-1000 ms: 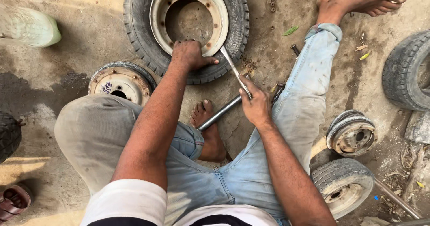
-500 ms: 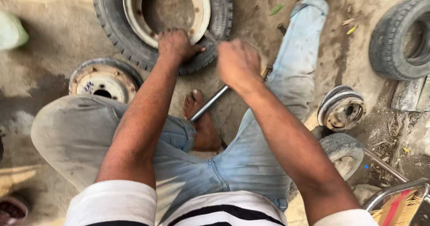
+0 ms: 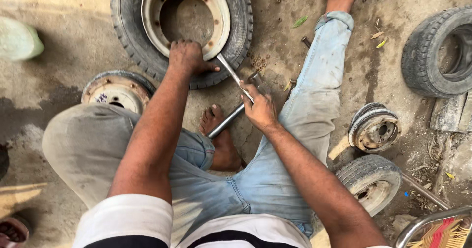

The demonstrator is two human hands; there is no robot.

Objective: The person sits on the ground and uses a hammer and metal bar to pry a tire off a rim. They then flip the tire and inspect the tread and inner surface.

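Observation:
I sit on the dirt ground with a black tyre (image 3: 132,37) on a pale steel rim (image 3: 219,12) lying flat in front of me. My left hand (image 3: 188,57) presses palm-down on the near edge where rim meets rubber. My right hand (image 3: 259,109) grips a flat metal tyre lever (image 3: 232,73), whose tip is wedged at the rim's edge beside my left hand. A round metal bar (image 3: 227,121) lies under the right hand, next to my bare foot (image 3: 219,140).
A rusty wheel rim (image 3: 117,89) lies at left, and a small wheel hub (image 3: 375,128) and a small tyred wheel (image 3: 371,180) at right. Another tyre (image 3: 435,51) sits at far right. Loose nuts (image 3: 257,62) are scattered near the big tyre. A chair frame (image 3: 432,226) shows at bottom right.
My right hand rose over the tyre edge half a second ago and has come back down and toward me with the lever. My left hand stayed on the rim edge.

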